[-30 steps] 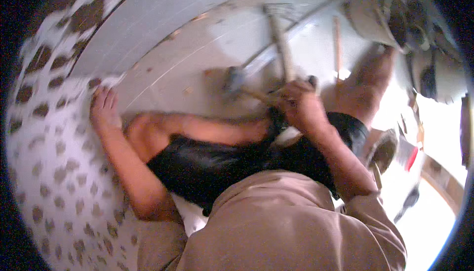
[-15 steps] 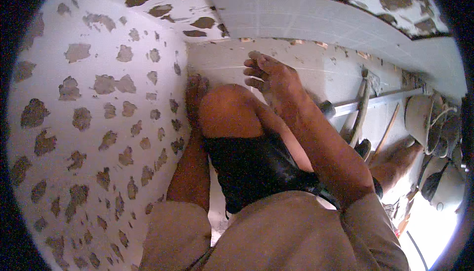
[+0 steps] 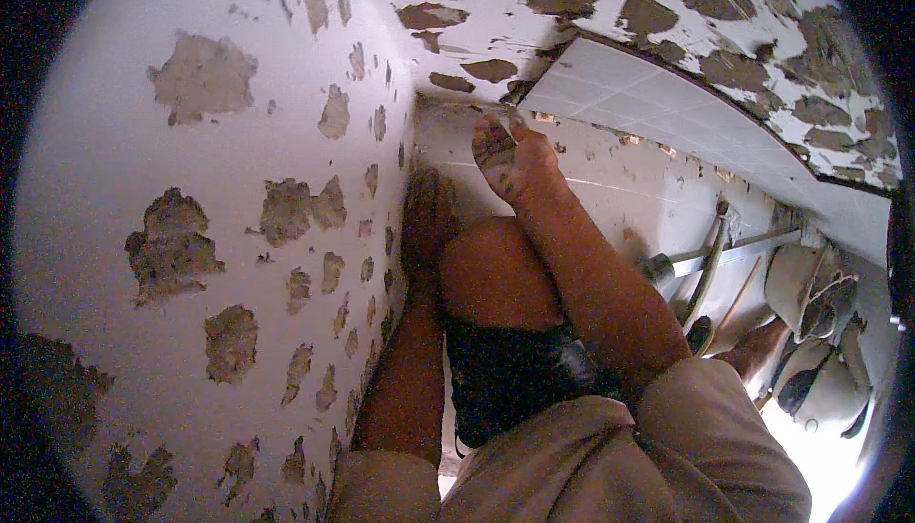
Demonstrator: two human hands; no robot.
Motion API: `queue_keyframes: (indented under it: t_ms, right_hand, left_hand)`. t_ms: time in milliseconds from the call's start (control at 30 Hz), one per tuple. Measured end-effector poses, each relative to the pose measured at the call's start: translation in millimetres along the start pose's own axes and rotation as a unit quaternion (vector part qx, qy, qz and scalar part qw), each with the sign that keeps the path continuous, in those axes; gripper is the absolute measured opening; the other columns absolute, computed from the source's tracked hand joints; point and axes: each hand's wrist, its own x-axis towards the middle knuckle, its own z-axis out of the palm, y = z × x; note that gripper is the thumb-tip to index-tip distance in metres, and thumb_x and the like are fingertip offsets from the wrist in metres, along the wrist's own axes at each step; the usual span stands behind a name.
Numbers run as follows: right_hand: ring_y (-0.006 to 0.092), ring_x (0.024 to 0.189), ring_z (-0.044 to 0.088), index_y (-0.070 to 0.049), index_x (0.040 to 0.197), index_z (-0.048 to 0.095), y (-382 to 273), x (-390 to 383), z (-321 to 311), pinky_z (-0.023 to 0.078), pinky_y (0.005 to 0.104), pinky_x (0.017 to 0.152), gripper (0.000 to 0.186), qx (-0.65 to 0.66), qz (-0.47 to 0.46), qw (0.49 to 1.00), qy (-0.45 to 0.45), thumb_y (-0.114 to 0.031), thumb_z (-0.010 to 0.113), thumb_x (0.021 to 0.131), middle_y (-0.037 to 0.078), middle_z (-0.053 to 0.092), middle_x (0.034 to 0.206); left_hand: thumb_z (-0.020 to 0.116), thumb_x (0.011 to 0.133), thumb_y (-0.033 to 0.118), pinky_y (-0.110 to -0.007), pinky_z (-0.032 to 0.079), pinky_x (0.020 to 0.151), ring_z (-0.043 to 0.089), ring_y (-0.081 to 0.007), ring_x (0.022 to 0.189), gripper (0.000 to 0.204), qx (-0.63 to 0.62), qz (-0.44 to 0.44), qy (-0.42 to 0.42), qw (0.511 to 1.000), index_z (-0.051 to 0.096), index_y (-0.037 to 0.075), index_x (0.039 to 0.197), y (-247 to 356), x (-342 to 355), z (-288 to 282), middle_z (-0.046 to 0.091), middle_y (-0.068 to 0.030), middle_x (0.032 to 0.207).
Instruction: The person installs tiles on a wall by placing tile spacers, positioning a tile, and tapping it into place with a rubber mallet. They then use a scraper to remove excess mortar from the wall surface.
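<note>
My right hand [image 3: 510,159] reaches to the end of a row of pale wall tiles [image 3: 610,83], close to the corner. Its dusty fingers are bent in, with the thumb near them; a thin pale sliver shows there, too small to name. Down between my bent knee [image 3: 500,271] and the left wall [image 3: 200,332] is my left hand [image 3: 431,223]. Its fingers look stretched out and low by the floor, dim in the shadow, and I see nothing in them.
Grey-brown mortar patches dot both white walls. Small wedge-like pieces [image 3: 629,140] line the tiles' lower edge. On the floor [image 3: 610,166] to the right lie a long metal bar [image 3: 743,249], a wooden-handled tool [image 3: 703,271] and a pale bucket-like container [image 3: 793,280].
My right hand has moved up to the tiles' end near the corner, and its fingers have drawn in. My left hand stays low beside the knee. The view has shifted toward the left wall.
</note>
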Motion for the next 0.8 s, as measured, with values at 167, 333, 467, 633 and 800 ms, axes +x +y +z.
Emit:
queue_keyframes:
  t_ms: [167, 333, 467, 633, 800]
  right_hand:
    - [0.0268, 0.084, 0.059, -0.006, 0.109, 0.055, -55.8, -22.8, 38.2, 0.053, 0.0411, 0.075, 0.023, -0.158, -0.116, 0.981, 0.009, -0.019, 0.037, 0.102, 0.013, 0.06, 0.097]
    - [0.025, 0.081, 0.058, -0.005, 0.101, 0.056, -43.6, -1.8, 33.6, 0.051, 0.0395, 0.076, 0.019, -0.013, -0.119, 0.991, 0.066, -0.016, 0.04, 0.101, 0.01, 0.058, 0.091]
    - [0.0252, 0.077, 0.058, -0.003, 0.097, 0.056, -53.0, -7.8, 46.3, 0.051, 0.0388, 0.075, 0.019, -0.057, -0.125, 0.987, 0.086, -0.015, 0.041, 0.1, 0.009, 0.058, 0.085]
    - [0.0253, 0.077, 0.057, -0.002, 0.096, 0.055, -27.6, 9.5, 19.4, 0.052, 0.0392, 0.074, 0.019, -0.183, -0.148, 0.969, 0.081, -0.013, 0.041, 0.099, 0.01, 0.058, 0.085]
    - [0.0277, 0.084, 0.057, 0.001, 0.099, 0.054, -86.9, -1.2, 50.1, 0.051, 0.0417, 0.078, 0.022, 0.687, 0.266, 0.66, 0.149, -0.014, 0.038, 0.1, 0.014, 0.056, 0.09]
  left_hand:
    - [0.06, 0.091, 0.031, -0.04, 0.049, 0.091, 0.064, -0.0331, 0.093, 0.044, 0.002, -0.015, 0.002, 1.0, 0.058, 0.0, 0.122, -8.5, -5.7, -4.3, 0.067, -0.0171, 0.102]
    - [0.06, 0.091, 0.031, -0.04, 0.049, 0.091, 0.064, -0.0331, 0.094, 0.043, -0.011, -0.006, 0.002, 1.0, 0.058, 0.0, 0.121, 4.4, 0.9, 0.9, 0.067, -0.0172, 0.103]
    - [0.06, 0.091, 0.03, -0.04, 0.049, 0.091, 0.064, -0.0331, 0.094, 0.043, -0.002, -0.019, 0.006, 1.0, 0.059, 0.0, 0.121, -5.4, -7.4, -4.7, 0.067, -0.0173, 0.103]
    - [0.06, 0.091, 0.03, -0.04, 0.049, 0.091, 0.064, -0.0332, 0.094, 0.042, -0.005, -0.012, 0.007, 1.0, 0.059, 0.0, 0.12, 6.3, -1.8, -1.4, 0.067, -0.0174, 0.103]
    - [0.06, 0.091, 0.03, -0.04, 0.049, 0.091, 0.064, -0.0332, 0.094, 0.042, 0.01, -0.026, 0.009, 1.0, 0.059, 0.0, 0.12, -9.2, -13.6, -9.6, 0.067, -0.0175, 0.103]
